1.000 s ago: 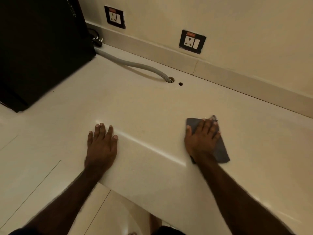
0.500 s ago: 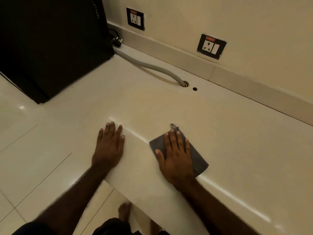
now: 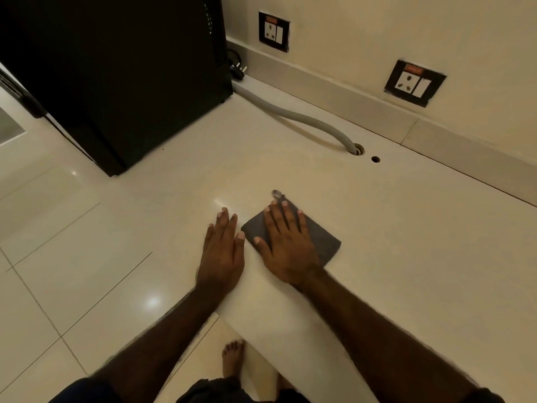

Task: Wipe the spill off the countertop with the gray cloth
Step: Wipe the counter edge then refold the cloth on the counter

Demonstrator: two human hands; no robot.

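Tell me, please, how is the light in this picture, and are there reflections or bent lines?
Head view: dim, warm light; bright glare spots on the floor tiles and on the countertop just beyond the left hand; the wide lens slants the wall sockets; the gray cloth under the right hand looks sharp.

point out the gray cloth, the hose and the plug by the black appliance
gray cloth [image 3: 327,242], head view, bare right part beside the hand
hose [image 3: 305,119], head view, middle of its length
plug [image 3: 239,71], head view, its black body
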